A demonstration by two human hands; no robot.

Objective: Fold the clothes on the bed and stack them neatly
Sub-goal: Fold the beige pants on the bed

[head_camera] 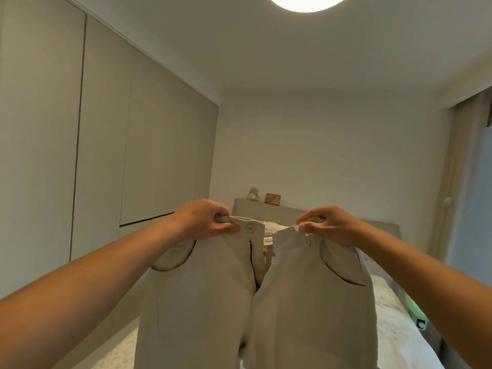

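Note:
A pair of beige trousers (306, 302) hangs in the air in front of me, front side facing me, fly unzipped and waist button undone. My left hand (205, 219) pinches the waistband at its left end beside the button. My right hand (330, 226) pinches the waistband at its right end. Both trouser legs drop down out of the bottom of the view. The bed (399, 328) lies under and behind the trousers, mostly hidden by them.
A tall grey wardrobe (106, 155) lines the left side. The padded headboard (269, 210) at the far end carries a small plush toy (253, 194) and a wooden box (273, 198). A green object (416, 312) sits at the bed's right edge. A curtain (468, 169) hangs on the right.

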